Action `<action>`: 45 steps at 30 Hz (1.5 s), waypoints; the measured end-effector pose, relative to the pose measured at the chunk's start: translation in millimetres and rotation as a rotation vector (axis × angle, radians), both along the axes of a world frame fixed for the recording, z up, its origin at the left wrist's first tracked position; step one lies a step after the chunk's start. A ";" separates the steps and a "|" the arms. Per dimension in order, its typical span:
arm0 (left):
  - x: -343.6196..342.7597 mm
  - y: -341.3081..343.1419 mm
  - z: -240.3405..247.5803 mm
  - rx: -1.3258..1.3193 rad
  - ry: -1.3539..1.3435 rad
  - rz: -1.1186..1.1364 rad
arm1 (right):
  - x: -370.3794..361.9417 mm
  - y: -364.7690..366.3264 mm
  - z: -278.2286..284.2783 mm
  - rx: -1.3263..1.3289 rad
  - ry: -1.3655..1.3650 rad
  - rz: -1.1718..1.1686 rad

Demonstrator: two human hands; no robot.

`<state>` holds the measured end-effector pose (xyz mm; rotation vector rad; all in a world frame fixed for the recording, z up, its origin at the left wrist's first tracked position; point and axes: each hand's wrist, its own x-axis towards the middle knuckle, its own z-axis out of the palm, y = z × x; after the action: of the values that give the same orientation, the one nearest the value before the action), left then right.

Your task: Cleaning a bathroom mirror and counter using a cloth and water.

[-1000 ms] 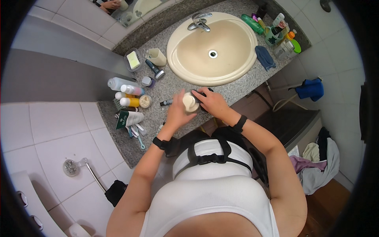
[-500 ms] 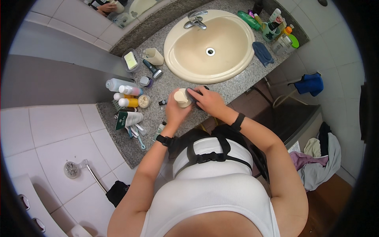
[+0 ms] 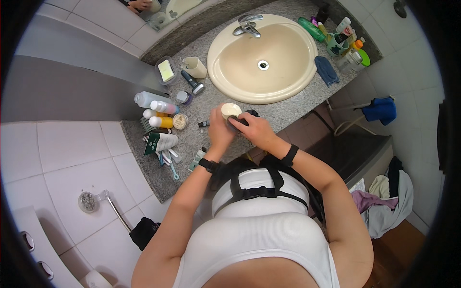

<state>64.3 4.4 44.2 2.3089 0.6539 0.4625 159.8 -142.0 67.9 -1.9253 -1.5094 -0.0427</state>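
My left hand (image 3: 221, 130) is wrapped round a cream-coloured, round-topped container (image 3: 231, 110), held over the counter's front edge. My right hand (image 3: 259, 131) presses a dark grey, cloth-like piece (image 3: 235, 124) against the container's near side. The fingers hide most of that piece, and the container's lower part is out of sight. A small black tube (image 3: 204, 124) lies on the counter just left of my left hand.
Beyond my hands is a beige sink (image 3: 263, 93) with a chrome faucet (image 3: 247, 30). Bottles (image 3: 162, 122), a soap dish (image 3: 166, 71), a cream cup (image 3: 194, 67) and a dark shaver-like device (image 3: 193, 83) crowd the left counter. A blue cloth (image 3: 327, 71) lies right of the sink.
The container has tilted so its round top now faces up more fully. My right fingers and the dark piece have shifted down along its near side. The whole view has shifted slightly.
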 end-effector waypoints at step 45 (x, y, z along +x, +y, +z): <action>1.8 1.6 38.5 0.168 -0.230 -0.146 | 30.1 -17.9 4.0 -0.078 0.288 -0.207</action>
<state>66.1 6.0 82.6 2.3911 0.3433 0.7240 189.9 -159.9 71.8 -2.0435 -1.1354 0.1969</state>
